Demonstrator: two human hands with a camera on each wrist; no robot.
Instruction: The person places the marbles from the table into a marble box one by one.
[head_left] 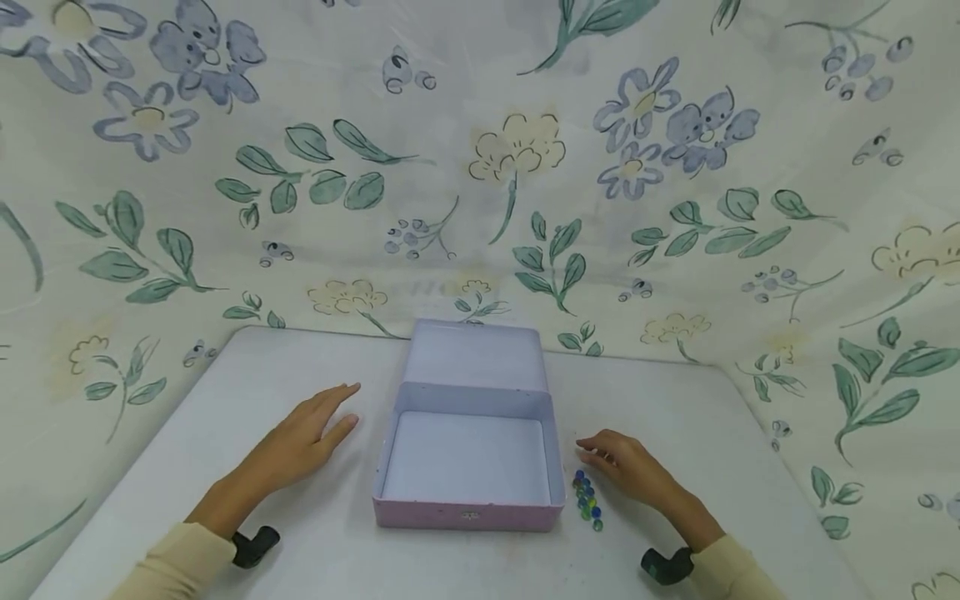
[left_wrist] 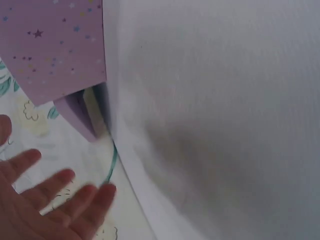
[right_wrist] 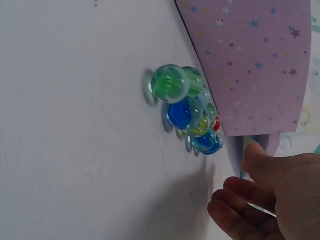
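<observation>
Marbles [head_left: 587, 498] lie in a tight little cluster on the table [head_left: 300, 542], just right of the open box [head_left: 468, 454] and close against its starred side wall; the right wrist view shows green, blue and a hint of red glass among them [right_wrist: 185, 107]. The box sits in the middle of the table with its lid [head_left: 474, 354] tipped back toward the flowered cloth [head_left: 480, 167], and its inside looks bare.

The right hand [head_left: 626, 467] rests on the table just beside the marbles, on their far right, fingers [right_wrist: 240, 200] loosely curled and close together, pinching nothing; whether a fingertip touches the nearest marble I cannot tell. The left hand [head_left: 300, 442] lies flat on the table left of the box, apart from it, fingers [left_wrist: 65, 197] straight and slightly spread, holding nothing.

My judgement is that the work stands at its very start: the marbles wait outside, the box is open, and the right hand is reaching for a first pick. The next move seems to call for a fine pinch of thumb and forefinger on one marble at the edge of the cluster, taken gently so the others do not roll off, then a short lift over the box's wall.
</observation>
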